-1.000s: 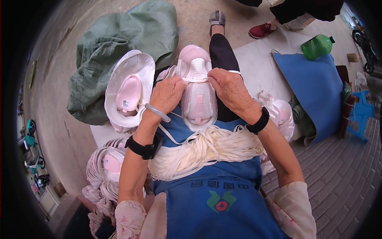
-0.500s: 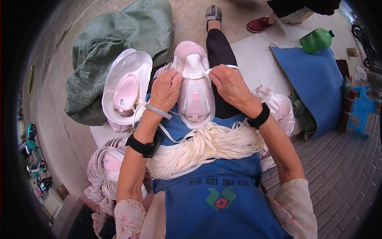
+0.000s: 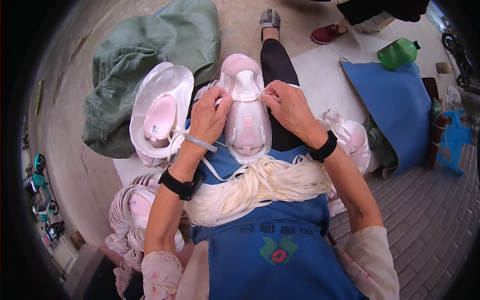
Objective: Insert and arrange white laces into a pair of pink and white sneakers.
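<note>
A pink and white shoe upper (image 3: pixel 247 120) lies on my lap with its toe pointing away from me. A pale shoelace (image 3: pixel 253 99) runs across its middle, between my two hands. My left hand (image 3: pixel 210 114) pinches the lace at the upper's left edge. On the opposite edge, my right hand (image 3: pixel 290 107) grips the other side of the lace between thumb and fingers. A thick bundle of cream laces (image 3: pixel 257 190) rests on my blue apron (image 3: pixel 270 225), just nearer than the upper. One loose strand trails up from the bundle towards my left wrist.
To the left stands a white-lined bag (image 3: pixel 172 95) holding a pink piece, with a green sack (image 3: pixel 150 55) behind it. Stacked shoe uppers (image 3: pixel 127 210) lie at lower left, more (image 3: pixel 350 135) at right. A blue sheet (image 3: pixel 390 105), green bottle (image 3: pixel 398 53) and blue stool (image 3: pixel 454 142) are farther right.
The lace across the upper now looks thinner and less spread. My hands stay closed at its two sides, and the right one has shifted slightly. The upper sits a little lower in view.
</note>
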`<state>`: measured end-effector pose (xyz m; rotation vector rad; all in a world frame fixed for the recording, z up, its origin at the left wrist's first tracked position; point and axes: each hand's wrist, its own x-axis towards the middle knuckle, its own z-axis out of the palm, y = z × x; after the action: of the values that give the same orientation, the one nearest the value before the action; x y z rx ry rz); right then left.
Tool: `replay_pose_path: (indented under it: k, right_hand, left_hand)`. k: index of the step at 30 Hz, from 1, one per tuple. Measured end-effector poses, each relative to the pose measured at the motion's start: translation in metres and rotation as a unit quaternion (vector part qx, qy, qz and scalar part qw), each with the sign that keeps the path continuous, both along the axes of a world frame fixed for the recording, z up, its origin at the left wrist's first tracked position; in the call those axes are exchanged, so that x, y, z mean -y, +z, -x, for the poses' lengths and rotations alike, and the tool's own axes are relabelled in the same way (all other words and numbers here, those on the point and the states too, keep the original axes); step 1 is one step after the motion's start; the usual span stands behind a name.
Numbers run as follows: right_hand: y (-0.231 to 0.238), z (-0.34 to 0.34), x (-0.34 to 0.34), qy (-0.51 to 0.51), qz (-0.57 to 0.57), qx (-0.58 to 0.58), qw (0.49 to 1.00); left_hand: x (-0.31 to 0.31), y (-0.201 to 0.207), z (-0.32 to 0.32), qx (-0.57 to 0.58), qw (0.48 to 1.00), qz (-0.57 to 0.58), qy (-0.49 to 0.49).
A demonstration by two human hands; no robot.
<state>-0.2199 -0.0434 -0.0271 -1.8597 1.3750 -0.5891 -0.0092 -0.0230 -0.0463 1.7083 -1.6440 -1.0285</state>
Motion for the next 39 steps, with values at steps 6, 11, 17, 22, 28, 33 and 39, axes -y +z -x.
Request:
replay_pose_path:
  k: [6, 11, 17, 22, 28, 33, 39]
  right_hand:
    - [-0.009, -0.005, -0.010, -0.012, 0.090, -0.048, 0.995]
    - [-0.012, -0.007, -0.010, -0.010, 0.076, -0.029, 0.997]
    - [0.011, -0.003, -0.029, -0.005, 0.048, -0.038, 0.998]
    - [0.019, -0.012, -0.038, 0.034, 0.064, -0.128, 0.989]
    - [0.007, -0.018, -0.040, 0.031, 0.107, -0.037, 0.993]
    - [0.009, -0.017, -0.046, 0.047, 0.136, -0.023, 0.989]
    - [0.008, -0.018, -0.050, -0.039, 0.135, -0.038, 0.989]
  left_hand:
    - [-0.006, 0.015, 0.009, 0.041, 0.993, 0.110, -0.022]
    - [-0.013, 0.016, 0.013, 0.102, 0.984, 0.143, -0.028]
    - [-0.032, 0.029, 0.019, 0.215, 0.964, 0.116, -0.104]
    - [-0.022, 0.031, 0.026, 0.262, 0.956, 0.063, -0.114]
    - [-0.023, 0.015, 0.013, 0.249, 0.953, 0.114, -0.131]
    - [-0.031, 0.024, 0.010, 0.188, 0.958, 0.166, -0.136]
    - [-0.034, 0.024, 0.015, 0.195, 0.961, 0.178, -0.087]
